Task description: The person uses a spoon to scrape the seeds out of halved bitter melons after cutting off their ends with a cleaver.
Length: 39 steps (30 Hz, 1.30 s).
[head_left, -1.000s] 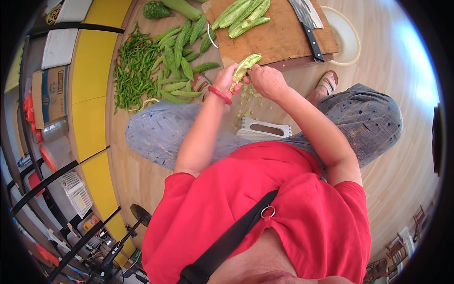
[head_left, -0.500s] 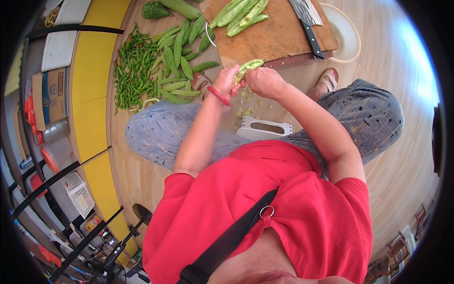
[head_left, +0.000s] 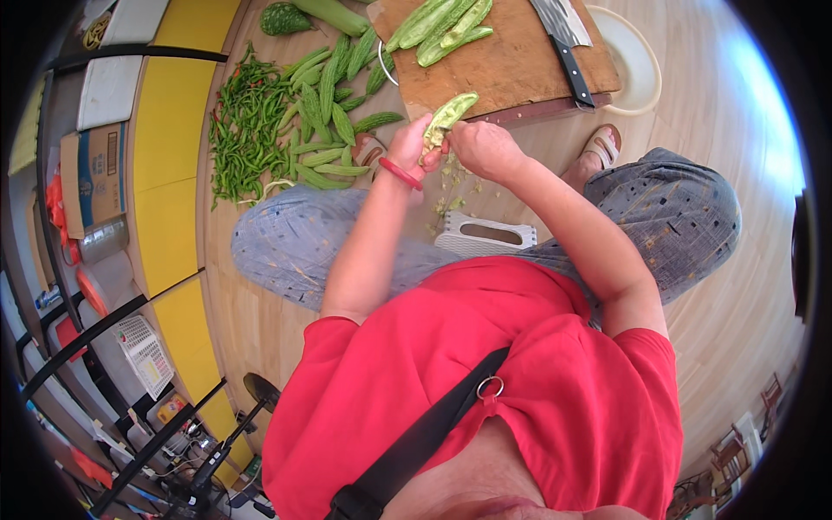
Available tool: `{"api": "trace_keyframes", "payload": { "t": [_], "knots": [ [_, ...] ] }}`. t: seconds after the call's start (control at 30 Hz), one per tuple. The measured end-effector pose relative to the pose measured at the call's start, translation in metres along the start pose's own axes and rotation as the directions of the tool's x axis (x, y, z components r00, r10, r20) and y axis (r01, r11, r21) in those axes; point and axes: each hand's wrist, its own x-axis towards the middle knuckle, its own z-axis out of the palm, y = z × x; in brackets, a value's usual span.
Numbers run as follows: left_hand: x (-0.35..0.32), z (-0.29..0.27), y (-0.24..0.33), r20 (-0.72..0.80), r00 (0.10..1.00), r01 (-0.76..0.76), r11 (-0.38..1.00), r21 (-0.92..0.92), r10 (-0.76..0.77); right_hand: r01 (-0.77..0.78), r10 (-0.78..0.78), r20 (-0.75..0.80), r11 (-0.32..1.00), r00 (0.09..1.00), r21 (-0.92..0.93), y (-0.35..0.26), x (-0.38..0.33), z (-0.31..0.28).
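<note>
Just short of the cutting board's near edge, my left hand (head_left: 409, 147) is closed around the lower end of a halved bitter melon (head_left: 451, 113). Its pale, partly hollowed inside faces up and its tip points up and to the right. Against its right side is my right hand (head_left: 487, 149), fingers curled in; whatever they pinch is hidden. Several more bitter melon halves (head_left: 433, 30) lie on the wooden cutting board (head_left: 520, 74). A black-handled kitchen knife (head_left: 572, 74) rests along the board's right side.
To the left on the floor are a heap of green chillies (head_left: 247, 130) and whole bitter melons (head_left: 328, 91). Pale scraps (head_left: 451, 191) lie below my hands, beyond a white plastic stool (head_left: 485, 232). A white basin (head_left: 640, 65) sits right of the board; shelves (head_left: 165, 173) line the left.
The melon half has tilted more upright and shifted slightly left and up, showing more of its inside. My right hand has moved slightly.
</note>
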Motion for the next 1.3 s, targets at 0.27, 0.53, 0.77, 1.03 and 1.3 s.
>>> {"api": "trace_keyframes", "payload": {
  "t": [0.27, 0.53, 0.77, 1.03, 1.3],
  "knots": [
    [-0.011, 0.026, -0.002, -0.200, 0.960, -0.145, 0.960, 0.240, 0.196, -0.226, 0.221, 0.098, 0.973, 0.970, 0.045, -0.011, 0.006, -0.008],
    [-0.011, 0.019, -0.003, -0.179, 0.976, -0.081, 0.973, 0.217, 0.122, -0.003, 0.007, 0.040, 0.995, 0.999, -0.098, -0.004, 0.003, -0.007],
    [-0.013, 0.016, 0.001, -0.164, 0.986, 0.005, 0.971, 0.238, 0.035, 0.146, -0.138, 0.069, 0.980, 0.988, -0.137, 0.003, 0.003, 0.000],
    [-0.014, 0.006, 0.008, -0.078, 0.990, 0.135, 0.932, 0.337, -0.115, 0.293, -0.278, 0.112, 0.945, 0.954, -0.148, 0.008, 0.003, 0.005],
    [-0.009, 0.013, 0.004, -0.144, 0.989, 0.045, 0.879, 0.476, 0.027, 0.183, -0.160, 0.146, 0.970, 0.976, -0.161, 0.006, 0.003, 0.012]
  ]
}}
